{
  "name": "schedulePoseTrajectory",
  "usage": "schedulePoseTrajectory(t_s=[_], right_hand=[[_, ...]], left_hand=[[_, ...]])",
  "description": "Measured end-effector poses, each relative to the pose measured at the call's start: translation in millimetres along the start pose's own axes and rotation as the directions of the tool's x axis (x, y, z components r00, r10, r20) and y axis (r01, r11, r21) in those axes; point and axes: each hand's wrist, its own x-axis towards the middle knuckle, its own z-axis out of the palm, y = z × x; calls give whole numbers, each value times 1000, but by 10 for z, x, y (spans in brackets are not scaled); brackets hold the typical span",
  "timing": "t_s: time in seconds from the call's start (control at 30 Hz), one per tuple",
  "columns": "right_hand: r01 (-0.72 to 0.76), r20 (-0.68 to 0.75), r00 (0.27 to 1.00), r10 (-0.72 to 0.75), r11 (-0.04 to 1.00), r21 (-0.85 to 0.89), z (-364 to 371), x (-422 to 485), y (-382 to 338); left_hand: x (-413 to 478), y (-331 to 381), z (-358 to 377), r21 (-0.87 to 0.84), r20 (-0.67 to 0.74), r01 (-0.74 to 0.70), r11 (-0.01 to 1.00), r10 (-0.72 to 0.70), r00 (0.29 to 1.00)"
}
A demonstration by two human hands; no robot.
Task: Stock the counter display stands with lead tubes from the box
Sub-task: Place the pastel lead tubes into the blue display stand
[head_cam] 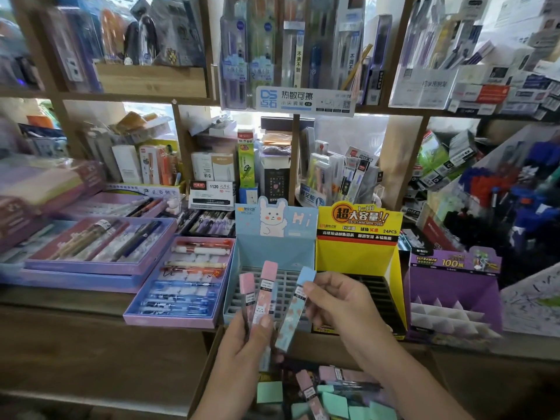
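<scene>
Hovering over the blue display stand (274,250), the left grip (242,341) clutches two pink-capped lead tubes (266,294); the right grip (336,304) pinches a blue-capped tube (295,310).

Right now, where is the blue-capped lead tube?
Head view, centre: tube pinched by fingers of the right hand, before the blue rabbit display stand, beside pink-capped tubes.

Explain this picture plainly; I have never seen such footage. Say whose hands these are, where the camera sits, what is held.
No machine here: a person works bare-handed, filmed by one head-worn camera looking forward and down. The left hand grips pink-capped lead tubes; the right hand pinches a blue-capped tube. Both hover before a blue display stand with a slotted grid on a shop counter. Beside it stand a yellow stand and a purple stand. Below, a box holds more tubes.
</scene>
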Motion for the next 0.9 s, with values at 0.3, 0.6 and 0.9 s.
schedulePoseTrajectory(t_s=[0.3, 0.6, 0.9], right_hand=[[179, -76, 979, -191, 974, -140, 277, 463, -200], [291, -18, 947, -320, 884, -365, 618, 996, -47], [277, 29, 952, -306, 814, -511, 728, 1160, 88]], left_hand=[[109, 18, -578, 59, -150, -72, 996, 80, 985], [145, -231, -605, -19, -261, -53, 998, 46, 964], [138, -165, -590, -22, -273, -64, 998, 55, 960]])
